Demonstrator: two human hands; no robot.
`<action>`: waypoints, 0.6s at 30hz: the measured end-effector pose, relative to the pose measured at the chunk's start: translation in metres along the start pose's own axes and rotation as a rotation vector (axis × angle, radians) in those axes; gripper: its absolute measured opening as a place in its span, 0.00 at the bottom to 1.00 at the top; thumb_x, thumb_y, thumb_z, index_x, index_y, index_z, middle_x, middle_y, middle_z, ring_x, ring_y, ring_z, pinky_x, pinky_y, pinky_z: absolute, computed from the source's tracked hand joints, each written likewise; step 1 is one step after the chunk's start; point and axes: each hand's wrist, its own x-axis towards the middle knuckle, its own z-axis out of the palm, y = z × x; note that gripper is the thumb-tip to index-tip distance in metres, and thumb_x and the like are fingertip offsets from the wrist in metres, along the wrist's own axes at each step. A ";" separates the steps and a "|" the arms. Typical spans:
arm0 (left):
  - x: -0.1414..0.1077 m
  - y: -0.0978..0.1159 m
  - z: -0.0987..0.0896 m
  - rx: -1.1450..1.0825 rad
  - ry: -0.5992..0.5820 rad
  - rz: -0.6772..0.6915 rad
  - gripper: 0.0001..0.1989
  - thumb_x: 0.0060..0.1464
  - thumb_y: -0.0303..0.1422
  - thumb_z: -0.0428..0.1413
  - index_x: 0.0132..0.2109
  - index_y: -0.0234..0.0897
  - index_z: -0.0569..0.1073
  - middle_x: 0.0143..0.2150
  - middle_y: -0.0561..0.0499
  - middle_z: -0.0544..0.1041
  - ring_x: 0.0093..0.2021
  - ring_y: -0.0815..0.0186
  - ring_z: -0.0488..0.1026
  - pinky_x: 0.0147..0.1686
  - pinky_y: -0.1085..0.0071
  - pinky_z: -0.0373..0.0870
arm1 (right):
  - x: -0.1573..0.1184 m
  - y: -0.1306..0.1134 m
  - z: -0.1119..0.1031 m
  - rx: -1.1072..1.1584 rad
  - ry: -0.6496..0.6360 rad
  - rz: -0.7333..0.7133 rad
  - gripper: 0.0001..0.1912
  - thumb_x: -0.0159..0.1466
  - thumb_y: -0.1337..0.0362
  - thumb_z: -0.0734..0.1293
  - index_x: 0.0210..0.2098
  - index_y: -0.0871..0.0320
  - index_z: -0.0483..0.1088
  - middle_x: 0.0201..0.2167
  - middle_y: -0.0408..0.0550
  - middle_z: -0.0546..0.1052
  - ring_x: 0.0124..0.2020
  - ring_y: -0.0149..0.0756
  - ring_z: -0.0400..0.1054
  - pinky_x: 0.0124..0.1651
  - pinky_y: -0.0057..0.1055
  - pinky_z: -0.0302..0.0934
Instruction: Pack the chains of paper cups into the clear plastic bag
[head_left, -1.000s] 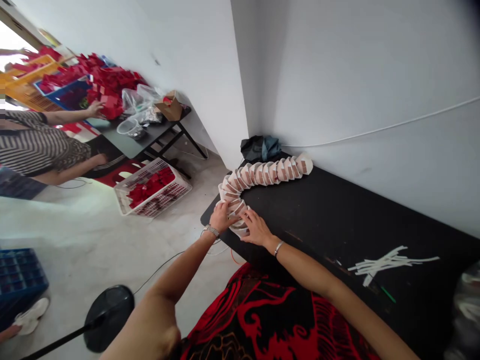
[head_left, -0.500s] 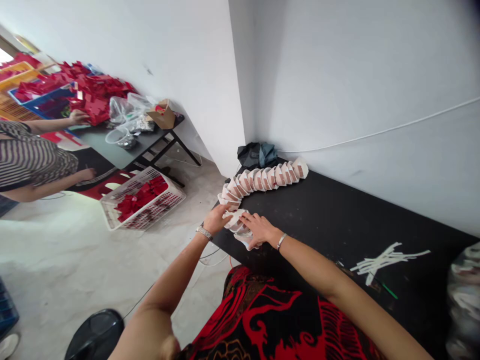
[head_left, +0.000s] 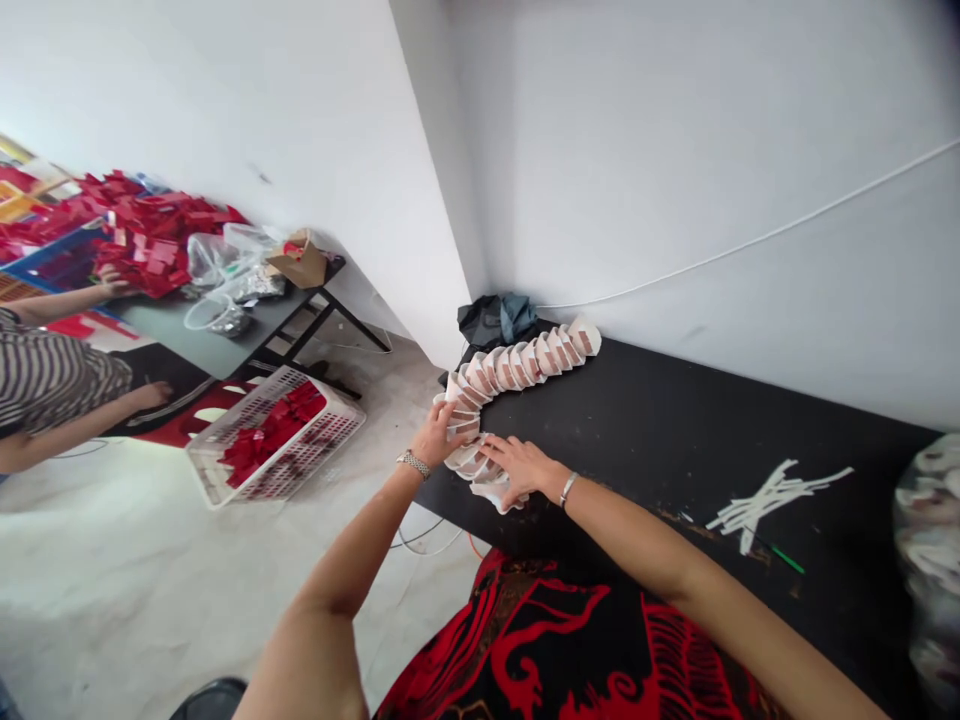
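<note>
A curved row of overlapping white-and-tan pieces [head_left: 517,366] lies on the black table [head_left: 675,400], bending toward me at its left end. My left hand [head_left: 435,436] rests on the left side of that bend, thumb and fingers around its pieces. At the near end, my right hand [head_left: 520,466] lies with spread fingers over the last pieces [head_left: 491,488], its thumb at their lower edge. The undersides of both hands are hidden.
White strips [head_left: 776,500] and a green stick [head_left: 787,559] lie right. A filled clear bag [head_left: 930,560] stands at the right edge. Dark cloth [head_left: 495,318] sits by the wall. Left are a white basket [head_left: 274,440] and a person [head_left: 56,385] at another table [head_left: 195,335].
The view has shifted. My left hand has moved slightly up along the row, and the gap between the row and the near pieces looks smaller. The other person's upper hand still touches the red pile.
</note>
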 end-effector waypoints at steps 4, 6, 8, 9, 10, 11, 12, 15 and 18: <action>0.025 0.009 -0.019 0.227 0.056 -0.017 0.41 0.57 0.47 0.66 0.73 0.48 0.63 0.78 0.42 0.55 0.69 0.34 0.62 0.64 0.42 0.68 | 0.002 0.000 0.006 0.024 0.037 -0.018 0.70 0.41 0.45 0.86 0.76 0.44 0.52 0.76 0.53 0.56 0.64 0.61 0.62 0.61 0.51 0.67; 0.045 0.013 -0.026 0.286 0.054 0.094 0.41 0.55 0.47 0.67 0.73 0.48 0.64 0.79 0.44 0.53 0.73 0.34 0.55 0.68 0.41 0.62 | 0.003 0.000 0.007 0.020 0.040 -0.019 0.70 0.42 0.44 0.85 0.76 0.44 0.51 0.76 0.53 0.56 0.64 0.60 0.62 0.61 0.50 0.67; 0.061 0.014 -0.027 0.303 -0.033 0.204 0.40 0.56 0.43 0.66 0.73 0.45 0.64 0.79 0.44 0.54 0.74 0.38 0.55 0.71 0.44 0.60 | 0.004 0.000 0.006 0.001 0.011 -0.025 0.70 0.43 0.42 0.84 0.77 0.46 0.49 0.76 0.55 0.54 0.64 0.61 0.61 0.61 0.50 0.67; 0.067 0.013 -0.026 0.311 -0.087 0.239 0.40 0.57 0.41 0.65 0.73 0.43 0.64 0.78 0.42 0.56 0.73 0.40 0.58 0.71 0.47 0.61 | 0.003 0.000 0.005 -0.008 -0.005 -0.026 0.71 0.43 0.41 0.84 0.77 0.46 0.48 0.76 0.55 0.53 0.64 0.61 0.61 0.61 0.50 0.67; 0.071 0.011 -0.025 0.322 -0.131 0.257 0.39 0.57 0.40 0.65 0.73 0.41 0.64 0.77 0.41 0.57 0.72 0.43 0.61 0.71 0.49 0.62 | 0.003 0.000 0.004 -0.016 -0.019 -0.026 0.71 0.43 0.40 0.84 0.77 0.47 0.48 0.77 0.56 0.52 0.64 0.61 0.61 0.61 0.50 0.67; 0.073 0.010 -0.023 0.336 -0.157 0.263 0.39 0.58 0.39 0.64 0.73 0.39 0.64 0.77 0.40 0.59 0.71 0.45 0.63 0.71 0.51 0.63 | 0.003 0.000 0.003 -0.022 -0.026 -0.025 0.71 0.44 0.40 0.83 0.77 0.47 0.47 0.77 0.56 0.51 0.64 0.61 0.61 0.61 0.51 0.67; 0.073 0.008 -0.021 0.352 -0.167 0.263 0.38 0.58 0.38 0.64 0.72 0.37 0.63 0.76 0.39 0.59 0.70 0.46 0.64 0.71 0.53 0.63 | 0.003 0.000 0.003 -0.025 -0.025 -0.024 0.71 0.44 0.39 0.83 0.77 0.48 0.47 0.77 0.57 0.51 0.64 0.61 0.61 0.61 0.51 0.67; 0.072 0.008 -0.020 0.408 -0.133 0.246 0.38 0.59 0.41 0.63 0.73 0.38 0.63 0.76 0.40 0.60 0.70 0.47 0.65 0.69 0.54 0.65 | 0.004 0.000 0.006 -0.024 -0.013 -0.024 0.71 0.45 0.39 0.82 0.77 0.48 0.46 0.77 0.57 0.51 0.63 0.61 0.61 0.60 0.51 0.68; 0.079 0.019 -0.023 0.484 -0.075 0.270 0.40 0.59 0.43 0.63 0.74 0.41 0.62 0.77 0.42 0.59 0.73 0.44 0.60 0.69 0.49 0.65 | 0.008 0.003 0.013 -0.009 0.000 -0.034 0.71 0.43 0.39 0.83 0.77 0.46 0.47 0.76 0.56 0.52 0.62 0.60 0.62 0.58 0.49 0.68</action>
